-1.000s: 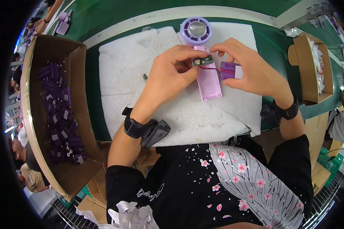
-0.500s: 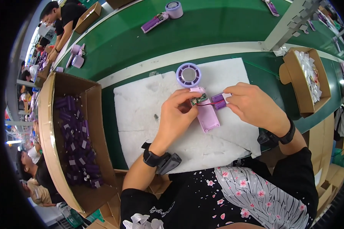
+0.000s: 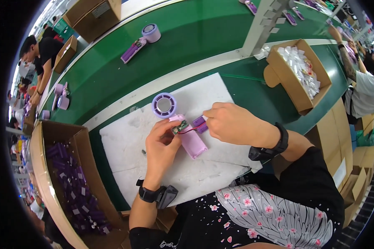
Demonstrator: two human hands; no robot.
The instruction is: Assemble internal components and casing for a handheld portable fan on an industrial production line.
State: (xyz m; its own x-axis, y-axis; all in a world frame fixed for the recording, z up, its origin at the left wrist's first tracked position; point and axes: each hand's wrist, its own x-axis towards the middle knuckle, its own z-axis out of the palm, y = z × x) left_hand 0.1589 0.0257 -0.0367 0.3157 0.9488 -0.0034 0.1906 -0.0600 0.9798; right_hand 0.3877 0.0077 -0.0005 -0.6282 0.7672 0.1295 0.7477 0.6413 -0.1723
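Observation:
An open handheld fan lies on a white foam sheet [image 3: 124,153], its round lilac head [image 3: 164,105] away from me and its pink handle shell [image 3: 193,144] towards me. My left hand [image 3: 162,143] grips the fan at its neck, thumb and fingers around the small green circuit board [image 3: 179,127]. Red and black wires run from the board to a purple battery pack [image 3: 200,124] just right of the shell. My right hand [image 3: 232,124] is closed at the pack's right end; its fingertips hide whatever they pinch.
At left, a deep cardboard box [image 3: 39,166] holds many purple battery packs. A smaller carton [image 3: 289,89] of white pieces stands at right, near a metal post [image 3: 259,29]. Another opened fan [image 3: 135,49] rests on the green belt [image 3: 187,29]. People work at both sides.
The view has shifted, moving the scene left and down in the picture. My right hand has turned into a tighter fist; the white piece earlier seen at its fingertips no longer shows.

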